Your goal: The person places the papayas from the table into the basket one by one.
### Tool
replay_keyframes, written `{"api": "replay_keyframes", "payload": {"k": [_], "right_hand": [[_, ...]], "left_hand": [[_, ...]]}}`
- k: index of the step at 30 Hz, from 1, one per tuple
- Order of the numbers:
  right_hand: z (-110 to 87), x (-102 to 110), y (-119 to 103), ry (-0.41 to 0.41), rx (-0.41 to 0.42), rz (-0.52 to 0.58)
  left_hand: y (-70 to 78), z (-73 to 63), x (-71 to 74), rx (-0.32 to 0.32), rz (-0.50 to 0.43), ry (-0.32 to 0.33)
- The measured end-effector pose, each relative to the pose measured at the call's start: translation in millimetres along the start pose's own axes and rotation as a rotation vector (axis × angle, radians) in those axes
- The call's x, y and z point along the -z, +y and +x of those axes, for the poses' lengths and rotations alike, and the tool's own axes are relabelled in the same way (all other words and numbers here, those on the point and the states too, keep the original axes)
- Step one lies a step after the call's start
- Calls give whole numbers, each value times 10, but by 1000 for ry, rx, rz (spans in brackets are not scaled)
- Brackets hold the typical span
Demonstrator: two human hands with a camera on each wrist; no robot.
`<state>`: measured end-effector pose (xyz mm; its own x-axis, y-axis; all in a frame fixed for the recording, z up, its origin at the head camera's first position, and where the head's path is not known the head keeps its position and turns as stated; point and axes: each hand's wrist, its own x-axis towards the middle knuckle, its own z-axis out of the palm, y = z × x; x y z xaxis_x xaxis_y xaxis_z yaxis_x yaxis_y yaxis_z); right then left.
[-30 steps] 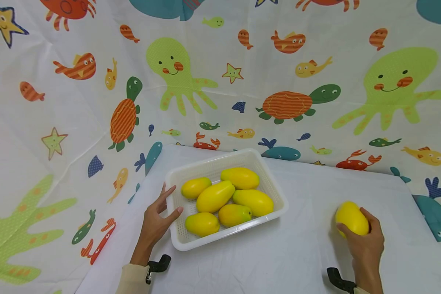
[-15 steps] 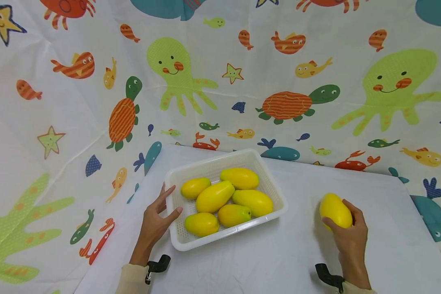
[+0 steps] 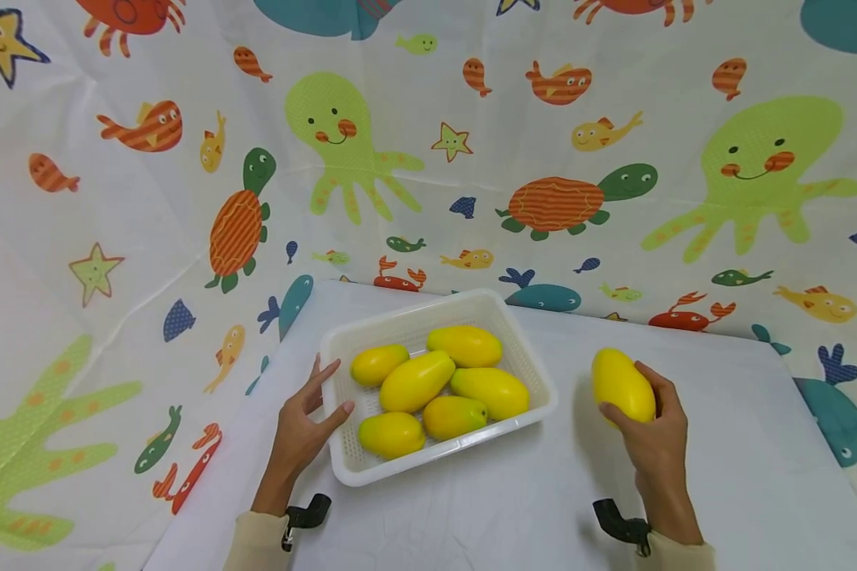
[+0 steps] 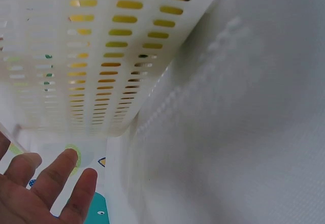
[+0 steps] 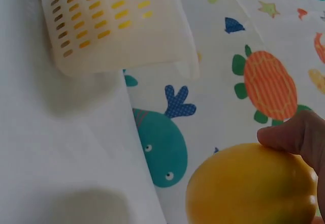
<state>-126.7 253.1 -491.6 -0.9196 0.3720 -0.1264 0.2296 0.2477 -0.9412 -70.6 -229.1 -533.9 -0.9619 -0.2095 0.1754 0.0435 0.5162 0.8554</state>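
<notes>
A white perforated plastic basket (image 3: 464, 445) sits at the middle of the table with several yellow papayas (image 3: 417, 381) inside. My left hand (image 3: 304, 427) rests at the basket's left end, thumb and index finger over its rim. In the left wrist view the other fingers (image 4: 56, 178) extend loosely outside the basket wall. To the right of the basket, my right hand (image 3: 655, 432) grips another papaya (image 3: 617, 385), thumb on one side and fingers on the other. In the right wrist view this papaya (image 5: 249, 188) hangs above the table, apart from the basket (image 5: 127, 46).
White cloth covers the table (image 3: 743, 444). A curtain (image 3: 400, 182) printed with sea animals hangs behind and to the left. Black wrist mounts (image 3: 620, 522) stick out from both wrists.
My right hand has carried its papaya leftward and away from me, closer to the basket. My left hand, the basket and the papayas inside have stayed in place.
</notes>
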Motion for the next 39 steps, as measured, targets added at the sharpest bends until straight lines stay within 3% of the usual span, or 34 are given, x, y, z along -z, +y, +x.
{"api": "replay_keyframes", "payload": {"k": [12, 39], "right_hand": [[-91, -157, -313, -22, 130, 47], [-357, -663, -738, -281, 325, 137]], "left_hand": [[14, -19, -15, 8, 14, 1], [18, -99, -16, -17, 13, 19]]}}
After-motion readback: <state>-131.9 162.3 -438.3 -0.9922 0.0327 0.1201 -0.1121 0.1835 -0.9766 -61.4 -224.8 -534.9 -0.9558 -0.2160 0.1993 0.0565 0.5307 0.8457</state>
